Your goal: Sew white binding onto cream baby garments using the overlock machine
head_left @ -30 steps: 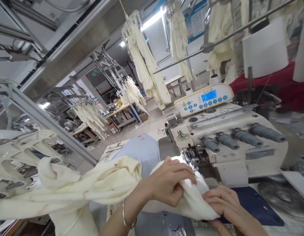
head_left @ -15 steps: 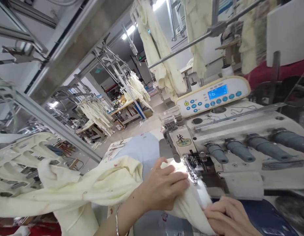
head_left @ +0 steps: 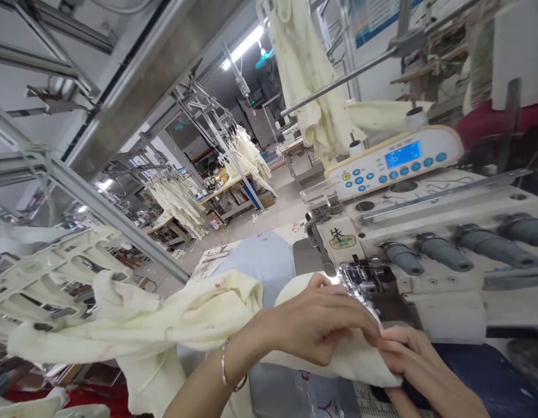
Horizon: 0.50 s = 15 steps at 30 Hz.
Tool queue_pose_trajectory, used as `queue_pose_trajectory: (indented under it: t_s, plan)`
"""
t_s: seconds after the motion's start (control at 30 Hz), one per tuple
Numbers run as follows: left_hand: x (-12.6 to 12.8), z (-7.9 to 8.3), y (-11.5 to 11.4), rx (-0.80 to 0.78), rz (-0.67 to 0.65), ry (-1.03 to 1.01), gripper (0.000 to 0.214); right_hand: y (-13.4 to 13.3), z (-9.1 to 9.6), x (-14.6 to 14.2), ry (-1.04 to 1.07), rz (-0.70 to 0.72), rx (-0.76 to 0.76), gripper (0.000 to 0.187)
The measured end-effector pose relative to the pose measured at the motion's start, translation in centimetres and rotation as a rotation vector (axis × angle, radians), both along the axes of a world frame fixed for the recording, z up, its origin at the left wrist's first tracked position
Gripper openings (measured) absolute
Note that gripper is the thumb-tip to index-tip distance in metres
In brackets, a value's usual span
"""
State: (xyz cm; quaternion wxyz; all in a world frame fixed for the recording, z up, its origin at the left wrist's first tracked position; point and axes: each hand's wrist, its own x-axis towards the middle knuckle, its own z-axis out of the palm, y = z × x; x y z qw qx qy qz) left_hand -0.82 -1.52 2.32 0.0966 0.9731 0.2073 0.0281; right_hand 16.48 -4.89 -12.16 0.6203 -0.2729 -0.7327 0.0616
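A cream fabric piece (head_left: 177, 319) stretches from the left across the table to the presser foot (head_left: 360, 276) of a white sewing machine (head_left: 425, 244). My left hand (head_left: 325, 325), with a bracelet at the wrist, lies curled on the fabric just in front of the presser foot and pinches its edge. My right hand (head_left: 414, 363) grips the same edge from below at the lower right, its fingertips touching those of my left hand.
The machine's control panel (head_left: 394, 162) with a blue screen sits at its back. White plastic hanger frames (head_left: 46, 273) stand at the left. Cream garments (head_left: 307, 69) hang from overhead rails, more (head_left: 177, 200) farther back. A metal beam (head_left: 98, 203) crosses the left.
My left hand has slid right along the fabric and closed on its edge beside my right hand. The view has shifted slightly left, so the machine sits farther right.
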Motion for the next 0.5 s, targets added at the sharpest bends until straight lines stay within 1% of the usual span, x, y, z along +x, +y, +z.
queue_pose_trajectory:
  t_s: [0.07,0.1,0.17,0.2,0.23,0.3,0.37,0.43,0.5]
  plan:
    - [0.1,-0.9,0.4,0.116,-0.007,0.093,0.037,-0.1,0.0,-0.1,-0.034,-0.021,0.001,0.020]
    - [0.1,-1.2,0.5,0.199,0.006,0.148,0.035,-0.1,0.0,-0.2,-0.053,-0.023,0.000,0.022]
    - [0.1,-1.1,0.1,0.374,0.059,0.251,0.019,-0.2,0.2,-0.3,-0.083,-0.036,0.000,0.023]
    - [0.2,-0.7,-0.4,0.429,0.087,0.286,0.011,-0.2,0.4,-0.3,-0.091,-0.042,0.005,0.024]
    - [0.3,-0.3,-1.1,0.449,0.099,0.303,0.004,-0.2,0.7,-0.2,-0.097,-0.044,0.012,0.025]
    - [0.9,0.6,-2.9,0.401,0.063,0.291,0.007,-0.2,1.4,0.2,-0.135,-0.010,0.027,0.027]
    - [1.5,1.0,-4.5,0.310,-0.012,0.256,0.006,-0.3,1.9,0.8,-0.219,0.066,0.036,0.024]
    - [1.7,0.8,-5.3,0.270,-0.044,0.234,0.006,-0.6,1.8,1.3,-0.266,0.088,0.053,0.022]
    - [1.2,-0.1,-4.9,0.267,0.021,0.197,0.012,-1.0,1.1,1.6,-0.244,0.038,0.095,0.022]
